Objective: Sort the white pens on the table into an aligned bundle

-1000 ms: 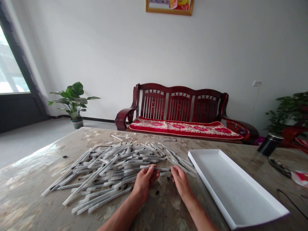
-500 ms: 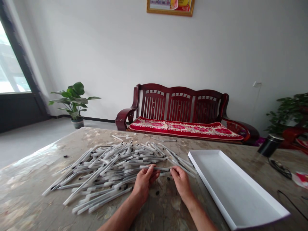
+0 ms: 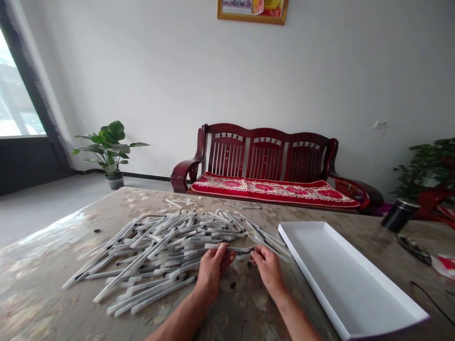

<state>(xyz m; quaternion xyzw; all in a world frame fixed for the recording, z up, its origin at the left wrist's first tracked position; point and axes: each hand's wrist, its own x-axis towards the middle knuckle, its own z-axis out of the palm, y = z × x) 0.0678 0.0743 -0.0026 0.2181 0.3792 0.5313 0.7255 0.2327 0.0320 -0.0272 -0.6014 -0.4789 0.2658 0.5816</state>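
Note:
A big heap of grey-white pens (image 3: pixel 159 255) lies spread over the marble-patterned table (image 3: pixel 46 284). My left hand (image 3: pixel 212 271) pinches one pen (image 3: pixel 229 248) near its left end, holding it level just above the table. My right hand (image 3: pixel 266 270) has its fingers closed at the same pen's right end. Both hands sit at the heap's near right edge. A few small black caps (image 3: pixel 232 284) lie on the table between and below my hands.
A shallow white tray (image 3: pixel 350 279) lies to the right of my hands, at an angle. A black cylinder (image 3: pixel 397 215), glasses (image 3: pixel 414 246) and a black cord (image 3: pixel 428 293) sit at the far right. Behind the table stand a red wooden bench (image 3: pixel 266 166) and potted plants (image 3: pixel 108 149).
Both hands stay at the same pen; the fingers shifted very slightly. Nothing else moved.

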